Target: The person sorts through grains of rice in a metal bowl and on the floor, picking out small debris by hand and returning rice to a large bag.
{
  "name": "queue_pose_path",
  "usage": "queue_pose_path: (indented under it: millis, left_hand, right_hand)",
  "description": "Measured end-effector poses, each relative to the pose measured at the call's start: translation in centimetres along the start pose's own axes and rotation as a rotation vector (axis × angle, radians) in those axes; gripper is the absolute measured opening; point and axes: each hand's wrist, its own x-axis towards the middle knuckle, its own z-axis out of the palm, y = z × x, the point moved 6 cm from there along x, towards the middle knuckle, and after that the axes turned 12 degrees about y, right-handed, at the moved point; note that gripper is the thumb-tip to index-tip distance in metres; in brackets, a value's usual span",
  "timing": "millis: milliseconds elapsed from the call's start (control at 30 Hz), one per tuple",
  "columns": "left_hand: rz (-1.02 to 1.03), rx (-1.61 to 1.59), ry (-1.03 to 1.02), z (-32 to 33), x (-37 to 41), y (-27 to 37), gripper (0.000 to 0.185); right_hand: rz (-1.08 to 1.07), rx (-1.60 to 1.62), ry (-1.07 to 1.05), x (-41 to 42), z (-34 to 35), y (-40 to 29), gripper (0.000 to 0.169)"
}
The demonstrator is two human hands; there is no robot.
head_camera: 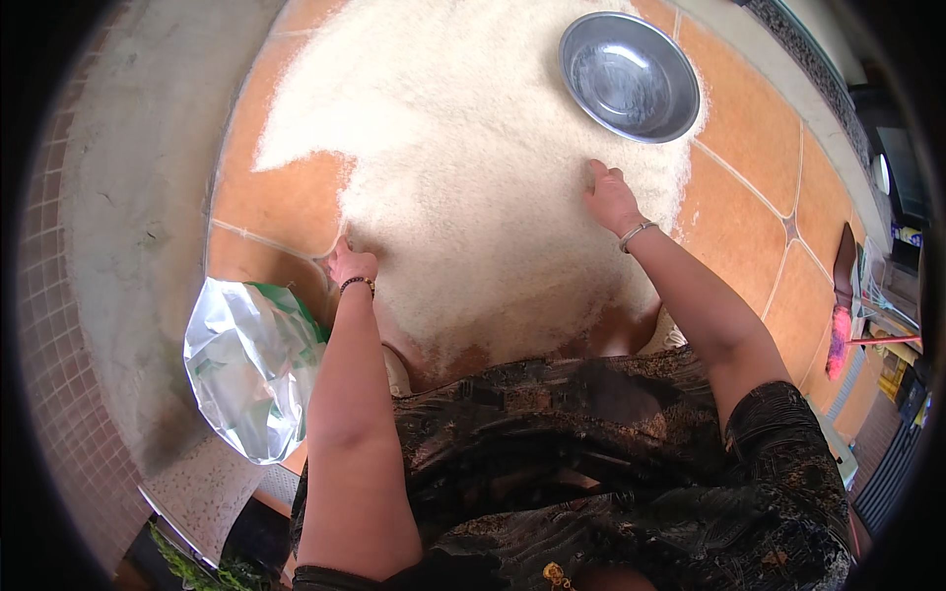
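Note:
A broad, thin layer of pale rice-like grain (473,192) is spread over orange floor tiles before me. My left hand (352,264) is low at the left edge of this layer, with one finger extended; its other fingers and palm are mostly hidden. Farther out, my right hand (612,199) reaches over the grain on the right side, fingers slightly apart and nothing visible in them. Just beyond it, a shiny metal basin (630,77) rests on the grain, with pale dust on its inner surface.
A crumpled silver-and-green plastic bag (247,369) lies beside my left forearm. Left of the tiles runs a concrete strip (155,185). A pink-headed duster (839,340) and household clutter (890,354) are at the far right, green leaves (199,561) at the lower left.

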Motion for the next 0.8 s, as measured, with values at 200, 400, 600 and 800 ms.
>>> queue_pose_path:
  millis: [200,400,600,800]
  left_hand:
    - [0.046,0.017,-0.126,2.0,-4.0,5.7,0.070]
    - [0.320,-0.396,-0.296,5.3,-10.3,13.2,0.062]
    - [0.514,-0.723,-0.083,2.5,-11.4,13.6,0.046]
    - [0.331,-0.239,0.304,-0.6,-0.8,4.4,0.042]
  right_hand:
    - [-0.171,0.059,-0.022,-3.4,4.2,-6.3,0.058]
    - [-0.189,0.297,-0.119,-6.3,5.9,-12.4,0.061]
    - [-0.114,0.573,-0.409,-4.2,1.1,-10.0,0.051]
    - [-0.119,0.272,-0.029,0.7,-1.5,-3.1,0.049]
